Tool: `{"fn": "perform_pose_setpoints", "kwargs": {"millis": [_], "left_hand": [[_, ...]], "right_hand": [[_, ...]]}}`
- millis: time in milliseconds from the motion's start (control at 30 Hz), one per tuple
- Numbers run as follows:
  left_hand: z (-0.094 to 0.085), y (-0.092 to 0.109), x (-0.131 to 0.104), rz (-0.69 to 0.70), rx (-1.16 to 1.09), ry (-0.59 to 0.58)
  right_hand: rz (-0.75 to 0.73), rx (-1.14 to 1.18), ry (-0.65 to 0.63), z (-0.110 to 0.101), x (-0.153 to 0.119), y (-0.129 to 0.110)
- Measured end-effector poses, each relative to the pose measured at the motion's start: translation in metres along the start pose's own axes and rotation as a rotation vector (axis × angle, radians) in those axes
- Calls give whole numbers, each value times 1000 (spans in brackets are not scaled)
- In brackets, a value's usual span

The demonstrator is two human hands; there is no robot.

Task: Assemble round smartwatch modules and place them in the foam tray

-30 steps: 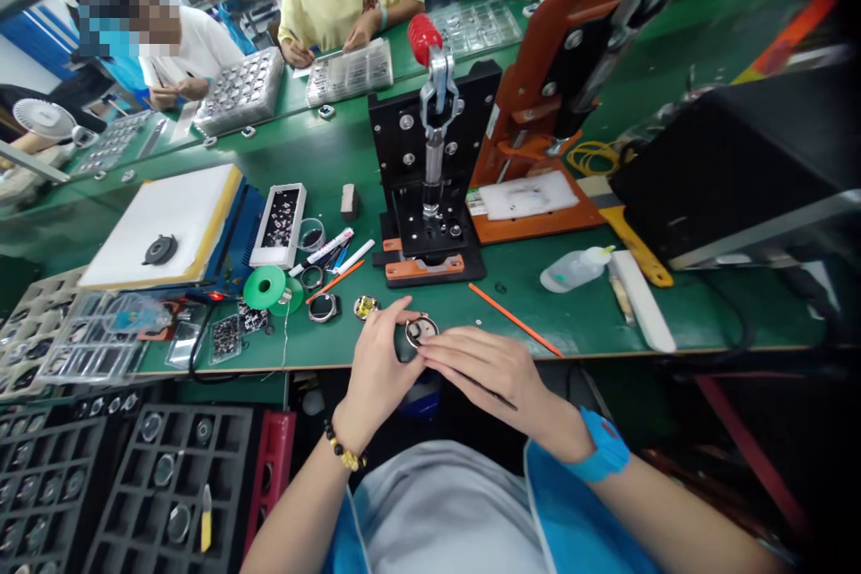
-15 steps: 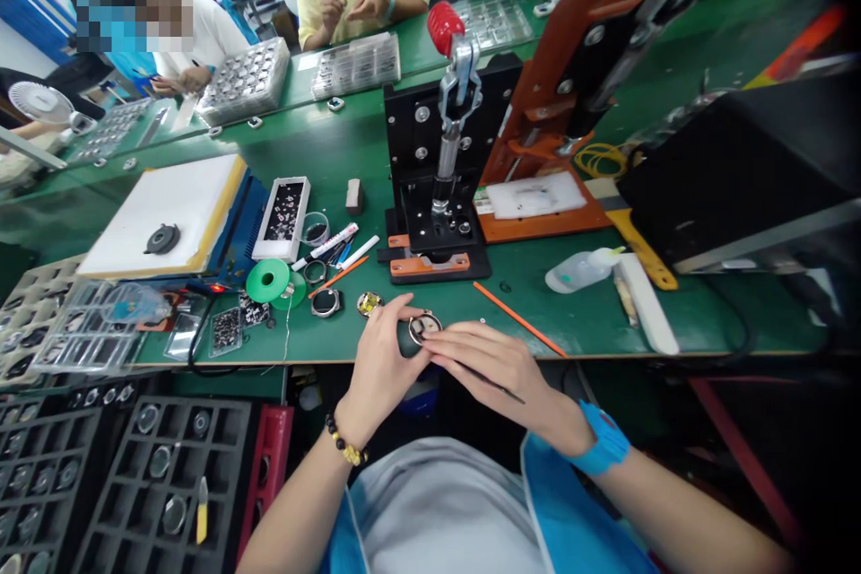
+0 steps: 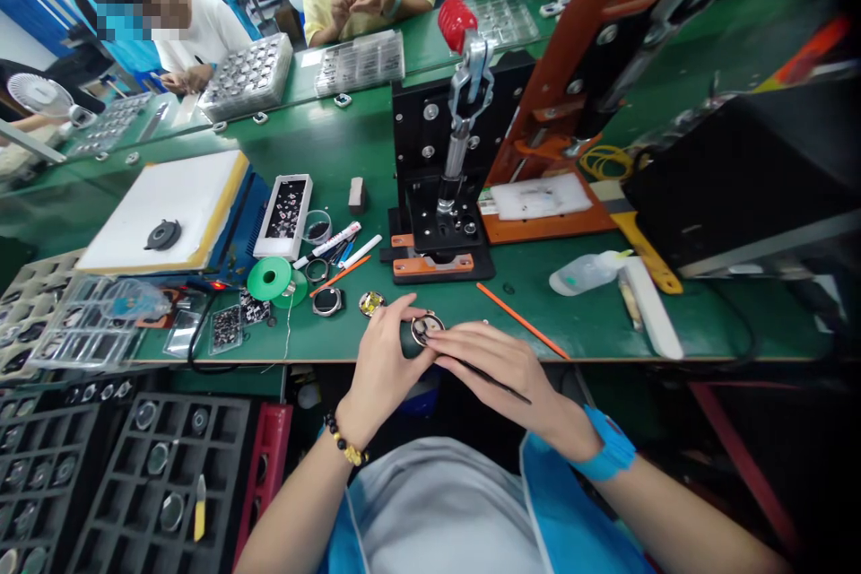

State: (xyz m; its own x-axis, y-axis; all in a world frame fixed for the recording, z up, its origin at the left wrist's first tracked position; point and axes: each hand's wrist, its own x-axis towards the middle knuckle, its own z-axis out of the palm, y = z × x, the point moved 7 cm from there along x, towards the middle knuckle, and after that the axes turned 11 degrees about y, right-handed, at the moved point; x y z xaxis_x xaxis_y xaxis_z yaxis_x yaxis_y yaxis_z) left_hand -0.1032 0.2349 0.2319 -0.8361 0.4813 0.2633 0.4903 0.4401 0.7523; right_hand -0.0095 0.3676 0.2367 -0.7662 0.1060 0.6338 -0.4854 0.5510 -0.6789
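Hands meet at the near edge of the green bench (image 3: 336,152). Left hand (image 3: 383,363) has its fingers curled round a small round watch case (image 3: 426,326), pinching it by the rim, thumb on the near side. Right hand (image 3: 501,368) comes in from the other side, fingers closed on a thin dark tool (image 3: 494,379) that runs back across the hand, fingertips touching the case. The case sits just above the bench edge, right in front of the black press (image 3: 447,170).

Just left of the left hand lie a gold-coloured part (image 3: 371,302) and a dark ring (image 3: 326,300), with a green spool (image 3: 270,278) beyond. An orange stick (image 3: 521,320) lies angled just right of the hands, a squeeze bottle (image 3: 585,272) further right. Grey compartment trays (image 3: 161,475) sit low at the left. Across the bench, other people work over trays of parts (image 3: 246,76).
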Motion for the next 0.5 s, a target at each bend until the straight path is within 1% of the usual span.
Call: {"fn": "perform_pose_setpoints", "kwargs": {"millis": [133,267,400,500], "left_hand": [[0,0,0,-1,-7,-2],[0,-1,0,-7,-7,-6],[1,-2,0,-12,-16,-17],[1,-3,0,-18,-18,-18]], "right_hand": [[10,-6,-13,1,-1,1],[-3,-51,-27,1,4,-3],[-104,-147,-20,2,9,-11],[-196,-226,-1,6,3,-11]]}}
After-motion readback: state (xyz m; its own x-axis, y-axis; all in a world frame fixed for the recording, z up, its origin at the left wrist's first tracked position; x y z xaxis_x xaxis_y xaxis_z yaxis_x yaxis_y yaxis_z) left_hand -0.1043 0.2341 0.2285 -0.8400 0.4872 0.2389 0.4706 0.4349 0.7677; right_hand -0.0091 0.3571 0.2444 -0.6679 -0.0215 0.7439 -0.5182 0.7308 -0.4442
